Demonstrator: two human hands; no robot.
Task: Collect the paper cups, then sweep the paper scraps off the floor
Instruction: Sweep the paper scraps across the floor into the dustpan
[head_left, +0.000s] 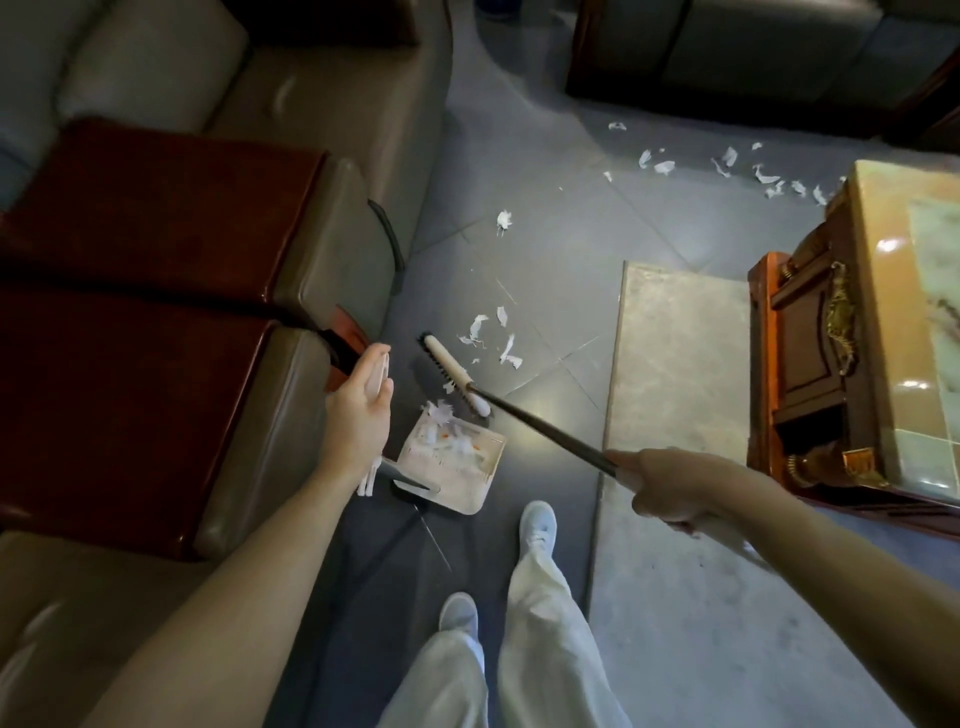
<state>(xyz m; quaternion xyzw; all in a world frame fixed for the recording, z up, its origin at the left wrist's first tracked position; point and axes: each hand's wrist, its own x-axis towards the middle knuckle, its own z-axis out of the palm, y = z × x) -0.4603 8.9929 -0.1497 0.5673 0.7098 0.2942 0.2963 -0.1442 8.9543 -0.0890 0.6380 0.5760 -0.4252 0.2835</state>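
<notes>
My right hand (670, 486) grips the dark handle of a broom (540, 427). Its cream brush head (451, 371) lies on the grey tile floor just beyond the dustpan (457, 465). The white dustpan holds paper scraps and sits on the floor in front of my feet. My left hand (358, 415) holds the dustpan's white upright handle (378, 374), fingers laid along it. White paper scraps (491, 338) lie on the floor just past the brush head. More paper scraps (727, 169) are strewn farther off near the table. No paper cups are in view.
A grey sofa with dark red wooden armrests (156, 260) lines the left. An ornate wooden table with a marble top (883, 332) stands right, on a pale stone slab (675, 364). Another sofa (727, 47) is at the back. My feet (537, 525) stand behind the dustpan.
</notes>
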